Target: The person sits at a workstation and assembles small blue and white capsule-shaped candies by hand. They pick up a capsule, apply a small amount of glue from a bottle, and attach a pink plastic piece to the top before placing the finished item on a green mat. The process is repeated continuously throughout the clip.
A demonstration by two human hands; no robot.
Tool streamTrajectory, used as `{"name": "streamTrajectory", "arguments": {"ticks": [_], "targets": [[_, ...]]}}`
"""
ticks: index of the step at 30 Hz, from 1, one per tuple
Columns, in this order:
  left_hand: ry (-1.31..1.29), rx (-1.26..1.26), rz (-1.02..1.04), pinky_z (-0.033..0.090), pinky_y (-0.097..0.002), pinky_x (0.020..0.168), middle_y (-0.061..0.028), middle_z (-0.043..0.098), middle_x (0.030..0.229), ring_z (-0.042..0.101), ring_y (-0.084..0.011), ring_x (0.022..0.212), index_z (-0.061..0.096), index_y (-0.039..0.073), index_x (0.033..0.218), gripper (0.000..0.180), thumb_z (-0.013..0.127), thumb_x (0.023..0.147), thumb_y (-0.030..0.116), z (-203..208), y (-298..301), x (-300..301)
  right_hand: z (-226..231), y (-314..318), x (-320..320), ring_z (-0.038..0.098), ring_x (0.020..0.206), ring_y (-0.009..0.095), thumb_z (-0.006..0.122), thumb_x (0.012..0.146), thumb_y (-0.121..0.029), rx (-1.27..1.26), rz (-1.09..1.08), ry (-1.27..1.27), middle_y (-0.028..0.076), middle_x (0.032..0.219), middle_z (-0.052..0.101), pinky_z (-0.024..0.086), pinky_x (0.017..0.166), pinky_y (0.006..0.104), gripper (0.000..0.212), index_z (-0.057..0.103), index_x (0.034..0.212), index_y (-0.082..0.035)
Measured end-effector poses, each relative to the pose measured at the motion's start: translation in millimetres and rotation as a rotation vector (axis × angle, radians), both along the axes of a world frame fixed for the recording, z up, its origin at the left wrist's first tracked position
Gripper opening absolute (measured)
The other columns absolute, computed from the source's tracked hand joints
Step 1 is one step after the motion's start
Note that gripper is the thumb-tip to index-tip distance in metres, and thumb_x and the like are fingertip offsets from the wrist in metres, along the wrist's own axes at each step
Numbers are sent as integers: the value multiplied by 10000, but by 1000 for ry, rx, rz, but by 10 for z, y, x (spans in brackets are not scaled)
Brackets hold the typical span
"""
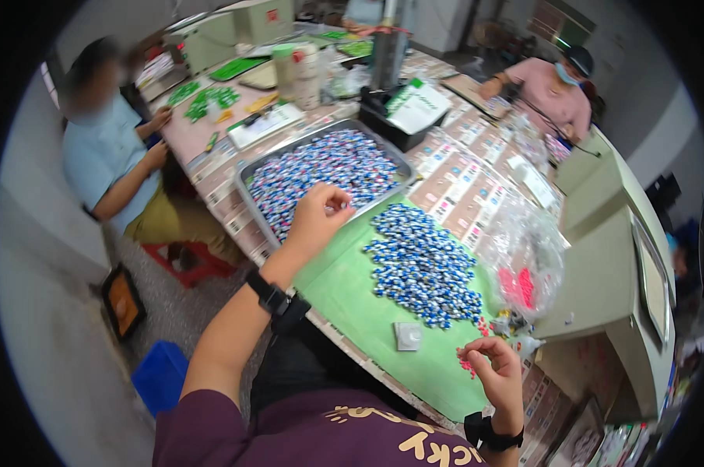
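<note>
My left hand [319, 218] is over the near edge of a grey tray [249, 204], its fingers curled into a pinch. Whatever the fingertips hold is too small to make out. Heaped in the tray are small blue, white and pink pieces [321, 167]. To its right, a pile of small blue-and-white pieces [422, 265] lies on a green mat [352, 292]. Just above the mat's right side, my right hand [498, 372] has thumb and forefinger pinched beside tiny pink pieces [468, 364]. What it grips is unclear. A small white square block [407, 336] sits between pile and hand.
A clear plastic bag [535, 249] with pink pieces lies right of the pile, beside a pale machine housing [601, 280]. A black box [406, 124] stands behind the tray. One person [114, 148] sits at left, another [550, 97] at far right. A blue bin [161, 377] is on the floor.
</note>
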State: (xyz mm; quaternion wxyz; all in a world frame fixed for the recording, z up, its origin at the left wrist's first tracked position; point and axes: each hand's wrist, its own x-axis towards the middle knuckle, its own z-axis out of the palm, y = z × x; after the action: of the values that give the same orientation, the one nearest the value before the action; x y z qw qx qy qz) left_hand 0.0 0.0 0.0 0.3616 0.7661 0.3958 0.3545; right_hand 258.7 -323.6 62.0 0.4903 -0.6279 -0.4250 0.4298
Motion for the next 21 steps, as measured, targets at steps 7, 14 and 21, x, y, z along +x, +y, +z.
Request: {"name": "streamTrajectory", "arguments": {"ticks": [7,14,21], "targets": [[-260,35,181,549,-271,751,-62,634,1104,630,-154,988,622,20,1152,321,729,856,86,137,-19,-1085,-42,279,-575,641,893,156,625,910,-6,-34,194,-167,90,921,671,511,817,286,85,610,984,31],[-240,-238,429,503,-238,673,-12,660,887,623,-87,799,646,29,1032,171,643,938,171,-814,203,-3073,-141,727,-1541,624,887,154,622,863,41,-106,243,-299,83,921,667,487,822,286,84,629,944,18],[172,-543,476,525,-460,754,-230,692,898,679,-390,852,681,-12,947,175,567,864,92,-3579,-100,-3843,-481,1531,-2291,557,1058,231,665,744,79,-115,351,-741,137,1216,537,486,768,293,370,594,1088,-38]]}}
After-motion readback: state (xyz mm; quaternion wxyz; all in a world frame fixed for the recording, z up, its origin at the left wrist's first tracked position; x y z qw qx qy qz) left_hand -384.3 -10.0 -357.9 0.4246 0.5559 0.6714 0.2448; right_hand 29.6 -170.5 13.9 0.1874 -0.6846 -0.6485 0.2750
